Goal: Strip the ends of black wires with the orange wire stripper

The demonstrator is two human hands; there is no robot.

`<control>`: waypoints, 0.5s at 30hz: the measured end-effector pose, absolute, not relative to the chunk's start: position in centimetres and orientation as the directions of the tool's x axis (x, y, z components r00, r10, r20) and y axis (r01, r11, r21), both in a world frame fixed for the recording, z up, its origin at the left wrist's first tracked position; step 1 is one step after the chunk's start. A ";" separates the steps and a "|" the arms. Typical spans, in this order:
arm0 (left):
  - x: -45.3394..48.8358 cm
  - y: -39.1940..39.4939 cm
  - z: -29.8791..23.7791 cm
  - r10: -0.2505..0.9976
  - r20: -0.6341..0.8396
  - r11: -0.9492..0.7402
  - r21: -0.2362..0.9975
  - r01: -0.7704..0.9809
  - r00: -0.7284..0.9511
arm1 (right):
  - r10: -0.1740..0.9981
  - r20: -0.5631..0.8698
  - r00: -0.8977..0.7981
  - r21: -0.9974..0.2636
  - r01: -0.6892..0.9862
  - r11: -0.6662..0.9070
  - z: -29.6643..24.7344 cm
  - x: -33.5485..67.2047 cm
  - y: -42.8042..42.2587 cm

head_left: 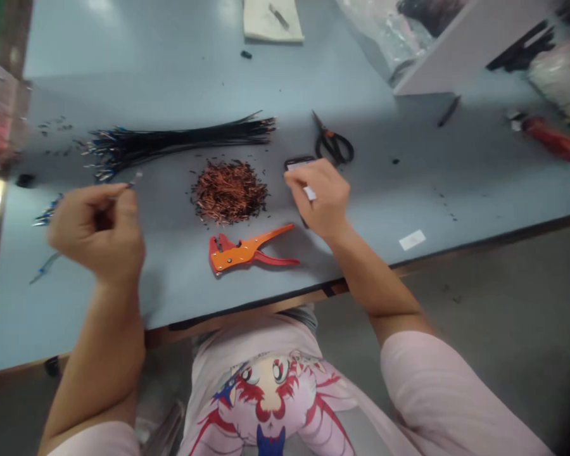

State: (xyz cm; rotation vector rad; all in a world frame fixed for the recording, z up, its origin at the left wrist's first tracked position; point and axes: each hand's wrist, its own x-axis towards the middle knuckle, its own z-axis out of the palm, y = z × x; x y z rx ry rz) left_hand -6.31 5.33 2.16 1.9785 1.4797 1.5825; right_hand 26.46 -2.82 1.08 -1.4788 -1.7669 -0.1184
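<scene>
My left hand (102, 231) is raised over the left part of the bench, thumb and forefinger pinched on a small wire terminal (137, 178) whose pale tip sticks out. My right hand (320, 193) is closed at a dark-framed object with a white face (308, 191), mostly hidden under it; what its fingers hold cannot be made out. Between the hands lies a heap of short copper and black wire offcuts (230, 192). Nearer the edge rests an orange and red wire stripper (251, 249). Behind is a bundle of black wires (180, 138) with blue and metal terminals at its left end.
Black-handled scissors (333, 144) lie behind my right hand. More blue-tipped wires (47, 212) are beside my left hand. A white label (411, 240), a dark pen-like item (449, 111) and a red-handled tool (551, 136) lie to the right. A pale panel (456, 54) stands at the back.
</scene>
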 end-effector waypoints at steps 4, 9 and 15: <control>-3.4 3.7 1.0 0.597 0.763 -0.755 0.428 0.497 0.249 | 0.867 0.431 -0.249 -0.431 0.787 0.440 0.2 23.7 -3.3; -1.5 2.2 0.3 0.665 0.622 -0.737 0.460 0.495 0.413 | 0.919 0.213 -0.331 -0.453 0.800 0.393 1.3 24.1 -3.8; -1.8 2.7 0.2 0.769 0.570 -0.622 0.560 0.547 0.291 | 0.861 -0.077 -0.502 -0.479 0.776 0.410 3.3 22.5 -5.8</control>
